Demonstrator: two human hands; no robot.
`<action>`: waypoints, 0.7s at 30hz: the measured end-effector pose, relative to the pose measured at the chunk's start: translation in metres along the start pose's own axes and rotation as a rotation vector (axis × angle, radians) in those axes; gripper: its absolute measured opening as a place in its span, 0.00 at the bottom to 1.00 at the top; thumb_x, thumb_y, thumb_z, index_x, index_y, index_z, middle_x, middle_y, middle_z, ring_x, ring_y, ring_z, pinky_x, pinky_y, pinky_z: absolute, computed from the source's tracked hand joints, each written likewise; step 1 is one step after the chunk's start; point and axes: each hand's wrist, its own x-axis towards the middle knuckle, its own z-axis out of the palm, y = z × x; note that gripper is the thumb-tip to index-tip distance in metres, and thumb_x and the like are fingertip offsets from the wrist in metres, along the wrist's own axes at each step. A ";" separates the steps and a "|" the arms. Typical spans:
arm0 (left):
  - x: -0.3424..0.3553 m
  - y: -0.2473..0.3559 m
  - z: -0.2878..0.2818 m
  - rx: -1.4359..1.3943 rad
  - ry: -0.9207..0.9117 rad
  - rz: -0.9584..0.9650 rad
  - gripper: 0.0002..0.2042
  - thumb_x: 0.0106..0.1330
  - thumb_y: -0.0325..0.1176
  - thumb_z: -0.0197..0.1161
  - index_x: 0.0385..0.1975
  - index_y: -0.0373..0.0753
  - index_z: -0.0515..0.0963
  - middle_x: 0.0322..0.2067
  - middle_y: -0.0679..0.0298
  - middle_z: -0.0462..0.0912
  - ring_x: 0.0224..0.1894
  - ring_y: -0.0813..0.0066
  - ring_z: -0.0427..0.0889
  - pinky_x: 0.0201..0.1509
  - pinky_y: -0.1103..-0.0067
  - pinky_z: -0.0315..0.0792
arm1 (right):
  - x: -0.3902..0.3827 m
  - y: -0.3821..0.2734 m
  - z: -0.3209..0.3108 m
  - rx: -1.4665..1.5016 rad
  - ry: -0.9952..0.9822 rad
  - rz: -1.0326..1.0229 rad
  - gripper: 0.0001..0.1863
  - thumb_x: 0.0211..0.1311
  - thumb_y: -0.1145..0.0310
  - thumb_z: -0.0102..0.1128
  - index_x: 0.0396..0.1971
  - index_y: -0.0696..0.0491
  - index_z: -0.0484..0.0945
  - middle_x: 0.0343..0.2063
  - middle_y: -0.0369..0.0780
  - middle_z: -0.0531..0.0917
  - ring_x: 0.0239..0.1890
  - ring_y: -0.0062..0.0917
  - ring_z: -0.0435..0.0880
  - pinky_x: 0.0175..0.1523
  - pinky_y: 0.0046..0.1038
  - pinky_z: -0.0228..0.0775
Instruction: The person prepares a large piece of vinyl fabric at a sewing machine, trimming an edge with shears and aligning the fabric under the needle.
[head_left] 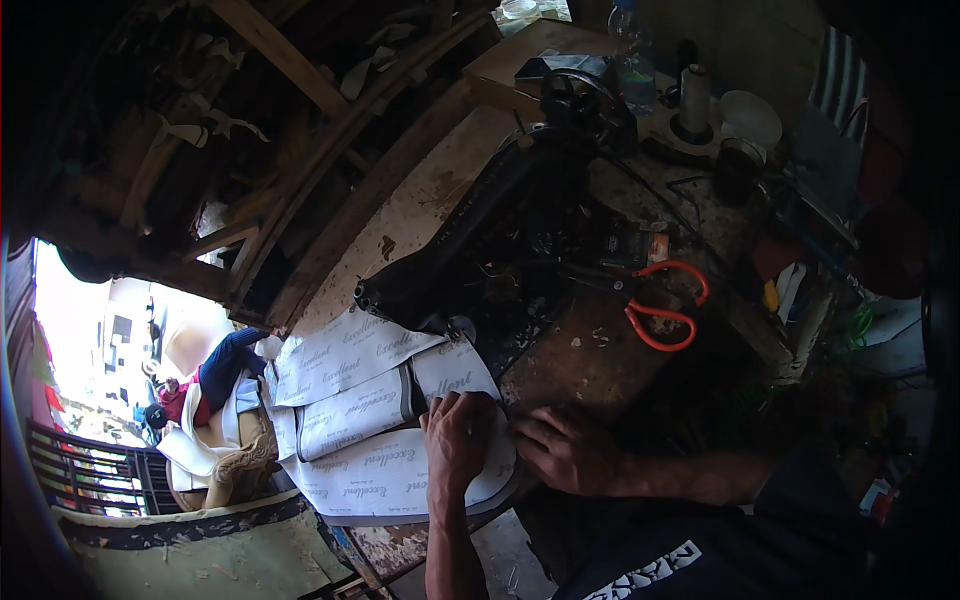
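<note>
White sheet material [370, 468] with grey printed lettering and dark grey edges lies in overlapping panels under the head of a black sewing machine [450, 230]. My left hand [460, 438] is on the right part of the lowest panel, its fingers bent and drawn together on the material. Just to its right, my right hand [566, 448] is closed, with curled fingers at the panel's right edge. Both sets of fingertips are partly hidden. The needle area is too dark to make out.
Scissors with orange handles [668, 306] lie right of the machine, beside a small box [638, 246]. Behind stand a thread cone [694, 98], a plastic bottle [636, 60] and a pale bowl [750, 120]. Wooden framing [330, 130] rises at left; another person [215, 385] is beyond.
</note>
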 end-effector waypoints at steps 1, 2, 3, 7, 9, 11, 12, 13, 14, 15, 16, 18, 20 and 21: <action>-0.003 0.002 0.002 0.000 -0.002 -0.001 0.06 0.67 0.32 0.69 0.42 0.45 0.86 0.39 0.61 0.85 0.49 0.53 0.81 0.56 0.60 0.67 | 0.000 0.000 0.001 0.001 0.022 -0.008 0.17 0.61 0.67 0.66 0.49 0.56 0.87 0.57 0.42 0.84 0.59 0.34 0.81 0.62 0.39 0.76; -0.006 0.005 0.005 0.047 0.052 0.022 0.07 0.67 0.32 0.69 0.42 0.46 0.86 0.40 0.61 0.84 0.49 0.53 0.80 0.56 0.60 0.67 | 0.001 0.000 0.001 0.002 0.045 -0.016 0.16 0.62 0.67 0.62 0.48 0.57 0.86 0.56 0.43 0.84 0.59 0.35 0.81 0.61 0.39 0.76; -0.009 0.008 0.007 0.095 0.106 0.046 0.07 0.67 0.33 0.69 0.43 0.46 0.86 0.41 0.61 0.83 0.50 0.53 0.80 0.56 0.60 0.67 | 0.000 0.001 0.003 0.002 0.043 -0.015 0.16 0.62 0.67 0.62 0.48 0.57 0.86 0.56 0.43 0.84 0.59 0.35 0.81 0.61 0.39 0.76; -0.022 0.009 0.014 0.146 0.181 0.080 0.09 0.65 0.28 0.70 0.43 0.44 0.88 0.42 0.58 0.84 0.49 0.52 0.80 0.56 0.60 0.71 | -0.003 0.002 0.008 -0.027 0.032 -0.028 0.16 0.61 0.67 0.63 0.48 0.56 0.86 0.56 0.43 0.84 0.59 0.35 0.81 0.60 0.40 0.76; -0.021 0.007 0.014 0.138 0.207 0.111 0.11 0.62 0.25 0.70 0.43 0.43 0.89 0.41 0.57 0.84 0.47 0.52 0.80 0.55 0.61 0.71 | -0.003 0.002 0.007 -0.036 0.032 -0.031 0.16 0.61 0.66 0.63 0.47 0.56 0.86 0.56 0.43 0.84 0.60 0.35 0.81 0.60 0.40 0.75; -0.020 0.003 0.016 0.116 0.233 0.096 0.11 0.62 0.26 0.68 0.44 0.45 0.87 0.39 0.60 0.83 0.46 0.54 0.80 0.54 0.61 0.70 | -0.003 0.000 0.006 -0.009 0.017 -0.014 0.16 0.61 0.66 0.63 0.47 0.55 0.86 0.57 0.43 0.84 0.61 0.35 0.80 0.61 0.40 0.75; -0.020 -0.002 0.015 0.115 0.231 0.096 0.11 0.62 0.26 0.68 0.44 0.45 0.87 0.39 0.60 0.83 0.46 0.54 0.80 0.54 0.61 0.70 | -0.004 -0.001 0.005 -0.008 0.016 -0.012 0.16 0.61 0.66 0.63 0.47 0.55 0.86 0.57 0.43 0.84 0.61 0.35 0.80 0.61 0.40 0.75; -0.017 -0.007 0.012 0.075 0.206 0.119 0.11 0.61 0.23 0.66 0.42 0.44 0.87 0.38 0.60 0.83 0.45 0.53 0.80 0.53 0.61 0.70 | -0.003 -0.001 0.003 -0.012 -0.003 0.000 0.16 0.60 0.67 0.66 0.47 0.55 0.87 0.57 0.42 0.84 0.61 0.35 0.80 0.63 0.40 0.75; -0.013 -0.011 0.008 0.036 0.180 0.142 0.12 0.60 0.21 0.65 0.41 0.43 0.88 0.36 0.59 0.83 0.44 0.53 0.80 0.52 0.62 0.71 | -0.003 0.000 0.002 -0.017 -0.022 0.014 0.17 0.59 0.67 0.70 0.48 0.55 0.87 0.58 0.42 0.84 0.62 0.36 0.81 0.64 0.40 0.75; -0.013 -0.012 0.002 0.027 0.181 0.146 0.13 0.57 0.19 0.64 0.39 0.42 0.88 0.34 0.60 0.84 0.42 0.53 0.81 0.51 0.63 0.71 | -0.002 0.001 0.002 -0.020 -0.021 0.017 0.17 0.59 0.67 0.70 0.48 0.55 0.87 0.58 0.42 0.84 0.62 0.36 0.81 0.64 0.40 0.75; -0.014 -0.014 -0.002 0.024 0.163 0.112 0.11 0.59 0.19 0.65 0.38 0.41 0.89 0.35 0.58 0.85 0.42 0.53 0.82 0.51 0.63 0.73 | -0.001 0.001 0.003 -0.009 -0.023 0.006 0.17 0.59 0.67 0.69 0.48 0.55 0.87 0.58 0.42 0.84 0.62 0.36 0.81 0.64 0.40 0.75; -0.014 -0.017 -0.002 0.021 0.141 0.080 0.10 0.61 0.19 0.67 0.37 0.40 0.90 0.35 0.57 0.86 0.42 0.53 0.83 0.50 0.63 0.75 | -0.001 0.000 0.003 0.003 -0.023 0.000 0.17 0.59 0.67 0.69 0.47 0.55 0.87 0.59 0.41 0.84 0.62 0.36 0.81 0.64 0.40 0.75; -0.012 -0.018 0.005 -0.015 0.166 0.169 0.13 0.56 0.19 0.66 0.39 0.42 0.89 0.34 0.60 0.84 0.42 0.54 0.81 0.52 0.63 0.70 | 0.000 0.001 -0.001 -0.004 -0.020 0.010 0.16 0.59 0.67 0.70 0.47 0.54 0.87 0.59 0.41 0.84 0.62 0.35 0.80 0.65 0.40 0.75; -0.012 -0.018 0.004 -0.014 0.168 0.167 0.13 0.56 0.19 0.66 0.39 0.42 0.89 0.34 0.60 0.84 0.42 0.54 0.81 0.52 0.63 0.70 | 0.001 0.001 0.000 -0.002 -0.020 0.009 0.16 0.59 0.67 0.70 0.47 0.54 0.87 0.59 0.41 0.84 0.62 0.35 0.80 0.65 0.40 0.75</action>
